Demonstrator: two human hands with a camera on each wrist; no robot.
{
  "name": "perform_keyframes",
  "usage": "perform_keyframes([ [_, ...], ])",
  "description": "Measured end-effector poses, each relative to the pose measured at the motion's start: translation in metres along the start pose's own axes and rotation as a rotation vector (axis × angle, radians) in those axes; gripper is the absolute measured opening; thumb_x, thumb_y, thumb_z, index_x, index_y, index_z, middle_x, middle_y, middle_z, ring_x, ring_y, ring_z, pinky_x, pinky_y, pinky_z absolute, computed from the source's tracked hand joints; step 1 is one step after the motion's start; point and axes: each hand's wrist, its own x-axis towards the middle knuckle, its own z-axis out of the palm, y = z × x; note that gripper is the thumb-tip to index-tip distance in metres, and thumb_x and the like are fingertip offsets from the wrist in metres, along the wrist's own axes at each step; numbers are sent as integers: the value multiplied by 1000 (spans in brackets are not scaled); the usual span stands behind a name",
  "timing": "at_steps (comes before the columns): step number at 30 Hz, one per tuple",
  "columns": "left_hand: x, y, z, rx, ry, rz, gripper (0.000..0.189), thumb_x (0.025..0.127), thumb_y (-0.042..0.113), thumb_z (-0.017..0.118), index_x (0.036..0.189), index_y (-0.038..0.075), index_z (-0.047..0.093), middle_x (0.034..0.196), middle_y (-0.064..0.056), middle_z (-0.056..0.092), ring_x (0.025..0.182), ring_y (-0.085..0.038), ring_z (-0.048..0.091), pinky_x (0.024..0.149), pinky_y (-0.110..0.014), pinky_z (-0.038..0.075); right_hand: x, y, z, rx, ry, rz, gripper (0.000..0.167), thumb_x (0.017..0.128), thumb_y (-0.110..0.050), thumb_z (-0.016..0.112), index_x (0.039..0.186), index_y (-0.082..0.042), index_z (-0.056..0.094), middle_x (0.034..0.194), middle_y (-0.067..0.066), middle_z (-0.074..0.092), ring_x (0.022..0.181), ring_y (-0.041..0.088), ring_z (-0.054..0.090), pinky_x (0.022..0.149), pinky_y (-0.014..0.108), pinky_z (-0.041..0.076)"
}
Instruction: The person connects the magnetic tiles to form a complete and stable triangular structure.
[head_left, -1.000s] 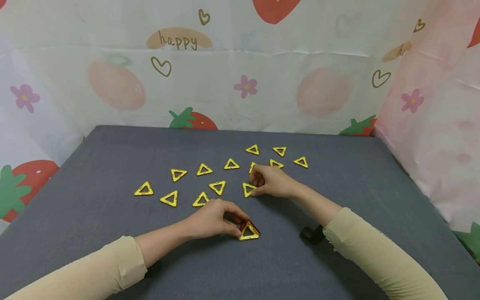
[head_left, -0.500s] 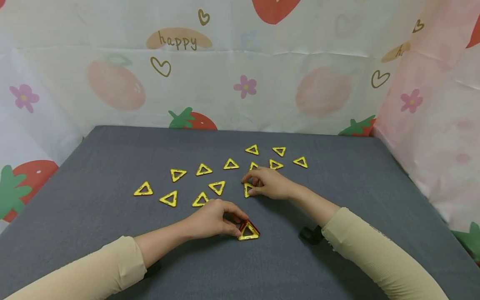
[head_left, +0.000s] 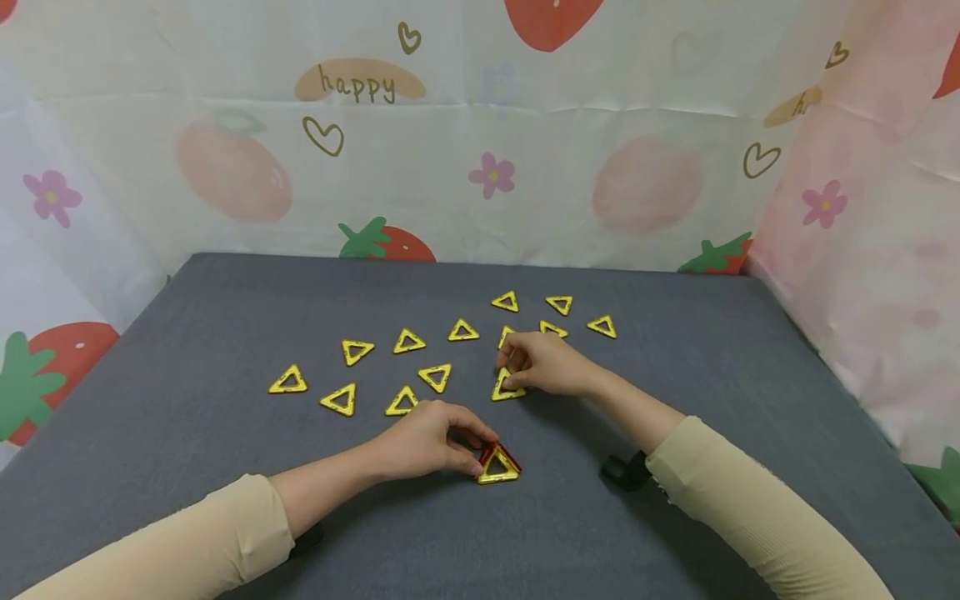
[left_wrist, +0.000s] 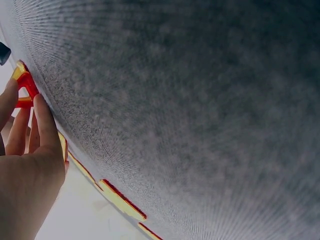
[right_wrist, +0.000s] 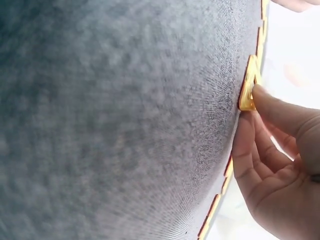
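Observation:
My left hand pinches a small upright structure of triangular magnetic tiles, with a yellow face in front and red sides behind. In the left wrist view, thumb and fingers hold these joined tiles by their edges. Farther back, my right hand pinches one yellow triangular magnetic tile low at the tabletop. The right wrist view has the thumb on the face of this tile and the fingers at its lower edge. The fingers partly cover it in the head view.
Several yellow triangular tiles, such as this one at the left and this one at the right, lie spread flat on the grey tabletop. A printed cloth backdrop stands behind and at the sides.
The tile at my right hand has turned, one corner now pointing away, and shifted slightly right. My right fingers have moved slightly. The left hand and its tiles have stayed in place.

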Motion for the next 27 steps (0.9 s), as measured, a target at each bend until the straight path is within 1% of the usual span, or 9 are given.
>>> perform_keyframes([
  [5,0,1,0,0,1,2,35,81,11,81,114,9,74,115,-9,73,102,-16,71,78,-15,56,-1,2,-1,53,-44,-14,19,91,-15,71,109,-11,66,81,6,68,68,11,62,63,26,50],
  [9,0,1,0,-10,1,1,34,80,11,81,114,9,74,115,-9,72,102,-16,71,78,-16,56,-2,2,-3,108,-85,-24,14,93,-14,68,107,-13,66,78,6,66,67,13,63,65,28,51],
  [12,0,1,0,-13,3,-1,34,80,11,81,114,9,74,114,-9,72,102,-16,71,78,-16,56,-4,1,-5,159,-97,-25,11,94,-14,66,105,-11,67,78,7,66,68,14,63,67,30,53],
  [16,-1,1,0,-9,7,4,34,80,11,81,113,9,74,114,-9,73,101,-15,71,78,-15,56,-6,1,-8,216,-84,-22,10,93,-14,68,102,-10,69,77,8,67,68,15,64,68,31,56],
  [22,-1,1,0,7,8,16,34,80,12,81,114,8,74,113,-9,73,101,-15,71,78,-15,56,-10,5,-12,212,-46,-2,11,88,-23,76,97,-17,72,78,3,71,73,20,69,69,34,58],
  [27,-1,0,0,10,10,9,35,80,12,81,114,9,74,113,-8,73,101,-15,71,78,-15,56,-14,9,-17,229,-50,-17,15,85,-23,79,97,-16,74,82,2,74,76,22,71,70,36,58],
])
